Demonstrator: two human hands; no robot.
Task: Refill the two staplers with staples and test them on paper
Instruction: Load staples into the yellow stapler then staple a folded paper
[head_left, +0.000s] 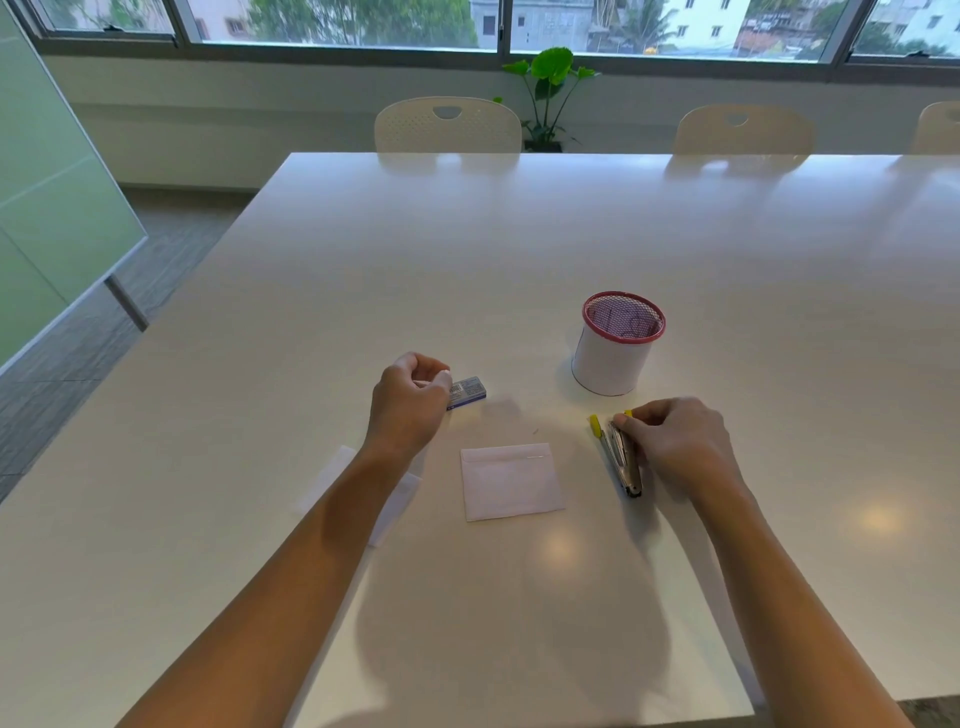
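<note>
Nearest the camera, two bare forearms reach forward over the white table (519, 249). One folded white paper (511, 482) lies flat between them, with a staple visible near its far edge. A second sheet of paper (335, 478) lies partly under the left forearm.

Right of the folded paper, one stapler (621, 460) lies on the table, metal-bodied with yellow parts at its far end. Its long axis runs near to far, tilted slightly leftward at the far end; the yellow end points away from the person. The right hand (675, 441) rests against the stapler's right side, its fingertips curled and pinching the far, yellow end. Only one stapler is in view.

Beyond the folded paper, to the left, one small blue staple box (470, 391) lies on the table, its long axis running left to right. The left hand (410, 400) sits at the box's left end with fingers curled; whether they grip the box cannot be told.

Farther back, one pink-rimmed mesh pen holder (615, 345) stands upright, well apart from the box.

Across the table stand three pale chairs (447, 127) and one potted plant (548, 93) below the windows (337, 23).
</note>
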